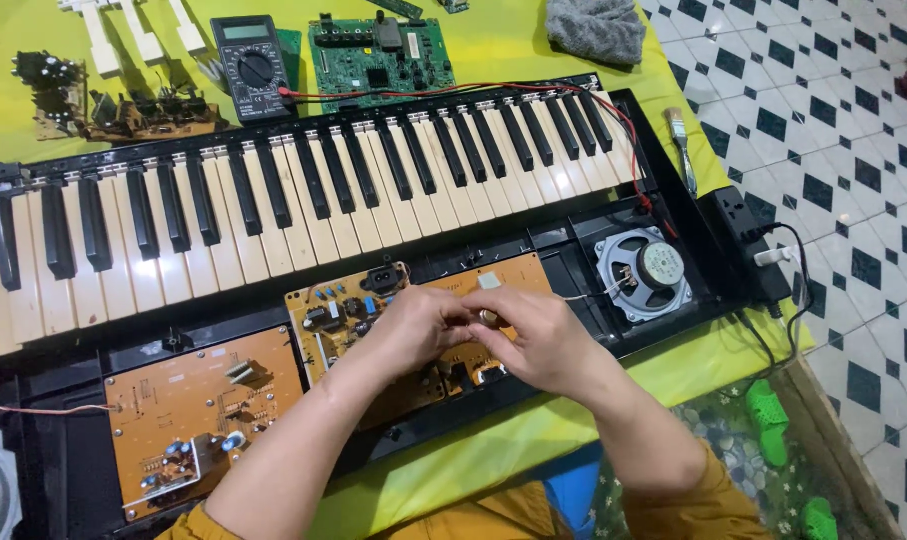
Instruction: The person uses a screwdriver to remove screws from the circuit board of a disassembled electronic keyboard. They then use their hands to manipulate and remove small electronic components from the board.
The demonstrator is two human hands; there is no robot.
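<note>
Both hands, left hand (414,325) and right hand (539,335), pinch a small brass-coloured part (488,318) with closed fingers above an orange circuit board (349,305) inside an opened keyboard (294,200).

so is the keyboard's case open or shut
Open: the keyboard shows bare brown circuit boards and a speaker below the keys.

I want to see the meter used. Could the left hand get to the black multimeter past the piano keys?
Probably yes, with a long stretch. The left hand is busy holding a small part with the right hand, and the multimeter lies beyond the keys, with nothing tall between.
</note>
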